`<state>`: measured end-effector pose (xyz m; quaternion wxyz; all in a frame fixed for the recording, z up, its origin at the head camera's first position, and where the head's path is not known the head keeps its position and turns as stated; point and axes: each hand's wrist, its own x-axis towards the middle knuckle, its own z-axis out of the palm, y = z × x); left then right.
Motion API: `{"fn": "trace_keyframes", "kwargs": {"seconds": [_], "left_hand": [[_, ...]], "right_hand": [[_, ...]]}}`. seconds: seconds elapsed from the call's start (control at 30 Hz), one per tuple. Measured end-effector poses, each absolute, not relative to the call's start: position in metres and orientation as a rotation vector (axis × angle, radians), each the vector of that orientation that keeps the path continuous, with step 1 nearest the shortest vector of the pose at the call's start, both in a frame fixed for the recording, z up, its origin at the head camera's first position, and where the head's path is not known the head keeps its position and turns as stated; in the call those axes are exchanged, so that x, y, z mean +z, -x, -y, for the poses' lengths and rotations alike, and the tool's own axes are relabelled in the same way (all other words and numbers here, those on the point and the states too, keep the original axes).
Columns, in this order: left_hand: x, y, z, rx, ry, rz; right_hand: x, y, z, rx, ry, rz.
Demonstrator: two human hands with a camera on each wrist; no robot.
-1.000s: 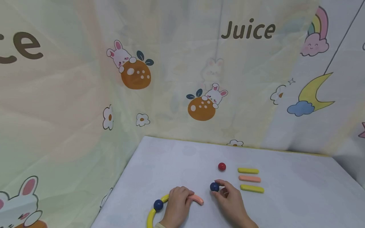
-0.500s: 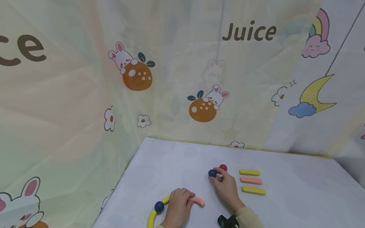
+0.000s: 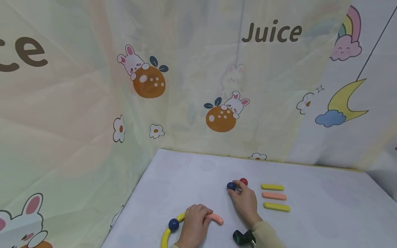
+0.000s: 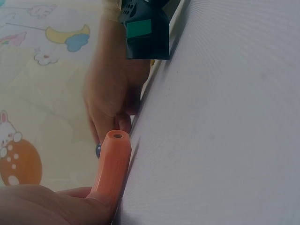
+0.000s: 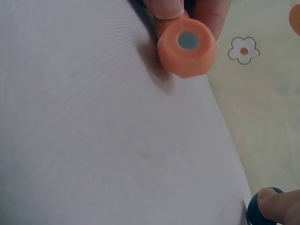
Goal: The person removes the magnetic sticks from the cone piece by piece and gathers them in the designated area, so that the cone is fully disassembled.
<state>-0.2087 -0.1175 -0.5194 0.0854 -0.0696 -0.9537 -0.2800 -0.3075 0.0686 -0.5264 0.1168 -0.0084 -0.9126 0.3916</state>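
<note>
Near the top, held in the fingers of the left hand: an orange stick, end toward the camera, with a faceted rim around a round grey disc. Beside and below it, a soft shadow on the pale bench. In the lower right corner, a blue ball under the thumb of the right hand, both cut off by the frame. Beyond the bench edge, a cream backdrop with a white flower printed on it.
</note>
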Motion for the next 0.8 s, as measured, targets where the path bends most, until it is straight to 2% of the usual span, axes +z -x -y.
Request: {"fn": "trace_keyframes", "kwargs": {"seconds": [0.47, 0.67, 0.8], "left_hand": [[-0.516, 0.207, 0.115, -0.872, 0.173, 2.842], [-0.518, 0.208, 0.115, -0.867, 0.188, 2.836], [-0.519, 0.208, 0.117, -0.863, 0.241, 2.798]], "right_hand": [[-0.525, 0.299, -0.07, 1.195, 0.028, 2.655], [-0.518, 0.26, -0.068, 1.264, 0.072, 2.674], [-0.514, 0.23, -0.061, 1.242, -0.139, 2.812]]}}
